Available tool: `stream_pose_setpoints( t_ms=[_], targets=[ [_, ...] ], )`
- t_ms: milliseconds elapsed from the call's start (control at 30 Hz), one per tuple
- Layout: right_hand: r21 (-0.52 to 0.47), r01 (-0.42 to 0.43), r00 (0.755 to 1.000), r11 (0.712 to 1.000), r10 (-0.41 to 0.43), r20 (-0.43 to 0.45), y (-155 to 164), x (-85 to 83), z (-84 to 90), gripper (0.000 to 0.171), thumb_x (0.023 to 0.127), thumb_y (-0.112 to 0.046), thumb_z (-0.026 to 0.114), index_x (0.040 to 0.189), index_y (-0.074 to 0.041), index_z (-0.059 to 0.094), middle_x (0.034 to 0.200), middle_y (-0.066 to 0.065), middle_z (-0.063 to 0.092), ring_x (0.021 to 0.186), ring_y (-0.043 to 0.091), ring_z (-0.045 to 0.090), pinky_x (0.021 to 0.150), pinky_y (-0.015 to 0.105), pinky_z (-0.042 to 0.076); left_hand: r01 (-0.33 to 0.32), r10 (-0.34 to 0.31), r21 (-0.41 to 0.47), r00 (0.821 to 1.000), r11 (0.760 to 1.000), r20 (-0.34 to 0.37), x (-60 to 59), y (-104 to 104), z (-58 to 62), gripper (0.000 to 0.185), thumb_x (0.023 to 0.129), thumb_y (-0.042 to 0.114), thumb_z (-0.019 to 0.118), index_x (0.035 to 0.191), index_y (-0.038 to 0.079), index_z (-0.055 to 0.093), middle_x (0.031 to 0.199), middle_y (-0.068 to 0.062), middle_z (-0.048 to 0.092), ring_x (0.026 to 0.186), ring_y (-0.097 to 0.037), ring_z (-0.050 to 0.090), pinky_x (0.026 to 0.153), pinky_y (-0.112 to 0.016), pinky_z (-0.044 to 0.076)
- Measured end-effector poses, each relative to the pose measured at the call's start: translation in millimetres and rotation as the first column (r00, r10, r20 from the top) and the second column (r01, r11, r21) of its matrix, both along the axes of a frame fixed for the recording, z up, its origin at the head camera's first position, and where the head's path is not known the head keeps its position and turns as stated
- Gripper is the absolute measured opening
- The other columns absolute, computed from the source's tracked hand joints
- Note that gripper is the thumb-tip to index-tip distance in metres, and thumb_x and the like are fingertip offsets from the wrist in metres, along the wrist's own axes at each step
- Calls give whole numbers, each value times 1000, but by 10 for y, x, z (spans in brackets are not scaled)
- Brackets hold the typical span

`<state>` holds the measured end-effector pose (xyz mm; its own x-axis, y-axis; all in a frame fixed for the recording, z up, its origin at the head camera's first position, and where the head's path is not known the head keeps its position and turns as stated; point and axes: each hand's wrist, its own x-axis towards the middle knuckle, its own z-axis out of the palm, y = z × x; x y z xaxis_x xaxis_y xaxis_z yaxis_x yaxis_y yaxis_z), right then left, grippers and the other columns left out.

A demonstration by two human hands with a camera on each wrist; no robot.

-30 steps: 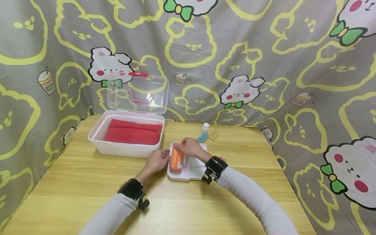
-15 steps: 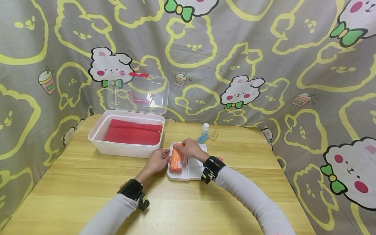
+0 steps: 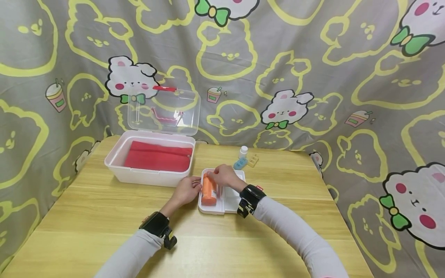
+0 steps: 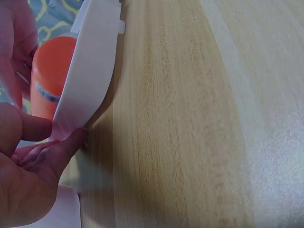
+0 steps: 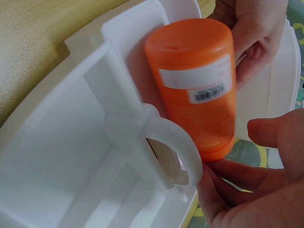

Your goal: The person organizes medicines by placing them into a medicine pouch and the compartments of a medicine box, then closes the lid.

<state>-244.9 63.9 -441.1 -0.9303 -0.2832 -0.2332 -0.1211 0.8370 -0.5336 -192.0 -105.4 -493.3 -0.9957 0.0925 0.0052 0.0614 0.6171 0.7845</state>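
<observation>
An orange bottle with a barcode label lies lengthwise in the left part of a white tray with a loop handle. My left hand pinches the tray's left rim between thumb and fingers, as the left wrist view shows. At the bottle's far end is my right hand. Its fingertips touch that end, while the thumb stands apart from the bottle in the right wrist view. Part of the tray's right half is hidden under the right hand and wrist.
A white box with its clear lid raised holds a red zippered pouch at the left. Behind the tray stand a small white bottle, a blue pill case and a yellow one. A patterned curtain hangs behind the table.
The orange bottle has shifted slightly toward the front of the tray and rolled, so its label faces more to the right. The left hand keeps its place on the rim.
</observation>
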Motion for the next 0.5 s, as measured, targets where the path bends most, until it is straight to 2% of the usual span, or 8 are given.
stream_pose_setpoints(
  t_ms=[167, 300, 400, 500],
  targets=[
    [-6, -8, 1000, 1000, 8, -10, 6, 13, 24, 37, 100, -40, 60, 90, -7, 75, 83, 7, 70, 68, 16, 57, 55, 23, 41, -4, 4, -4, 1000, 1000, -6, 3, -9, -5, 34, 96, 7, 64, 126, -7, 66, 123, -23, 70, 117, -33, 68, 99, -44, 55],
    [-13, -2, 999, 1000, 2, -43, 43, -29, 61, 38, 100, -37, 59, 104, -3, 74, 99, 13, 73, 82, 21, 64, 64, 27, 50, -11, 11, -9, 1000, 1000, 1, 5, -9, -13, 34, 96, 8, 65, 127, -6, 66, 122, -22, 71, 118, -32, 68, 100, -45, 55],
    [-40, 29, 993, 999, -34, -110, 114, -126, 107, 37, 101, -33, 59, 112, 1, 71, 107, 16, 73, 92, 26, 68, 75, 34, 57, -16, 16, -1, 1000, 1000, 11, 10, -2, -14, 35, 96, 8, 65, 128, -5, 66, 122, -21, 71, 117, -31, 69, 100, -45, 55],
    [-62, 74, 974, 995, -85, -210, 229, -262, 176, 37, 100, -27, 59, 116, 4, 69, 109, 20, 73, 98, 33, 70, 85, 42, 58, -20, 20, 9, 1000, 1000, 19, 13, 2, -14, 34, 96, 8, 65, 128, -5, 66, 122, -21, 71, 116, -30, 69, 98, -43, 56]
  ],
)
